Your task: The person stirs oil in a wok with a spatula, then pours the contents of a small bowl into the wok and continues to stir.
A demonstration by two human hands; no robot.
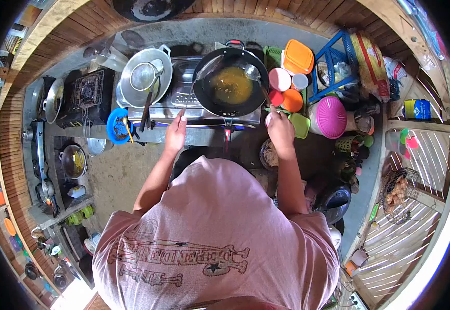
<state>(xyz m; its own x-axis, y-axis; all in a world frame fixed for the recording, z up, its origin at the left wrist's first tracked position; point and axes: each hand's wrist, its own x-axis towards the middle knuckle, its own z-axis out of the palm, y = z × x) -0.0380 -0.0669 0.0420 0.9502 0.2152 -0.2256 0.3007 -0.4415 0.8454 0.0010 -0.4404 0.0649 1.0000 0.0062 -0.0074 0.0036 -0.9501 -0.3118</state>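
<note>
A black wok [204,98] sits on the stove [183,111], with yellowish liquid and small bits in it. My right hand [280,129] is closed round the handle of a metal ladle [252,72], whose bowl rests at the wok's right inner side. Left of the wok's front handle, my left hand [176,133] hovers by the stove's front edge, fingers extended and holding nothing. A large metal pot [126,77] with a strainer [143,76] across it stands to the left. Near it is a blue bowl [112,126] with dark contents and a yellow-handled utensil.
Lidded containers, orange [298,56] and pink [331,117], crowd the right side beside a blue rack [333,67]. A second burner [88,90] stands at the left. Below right is a bowl [270,154] of pale food. A wire basket of eggs [396,192] hangs far right.
</note>
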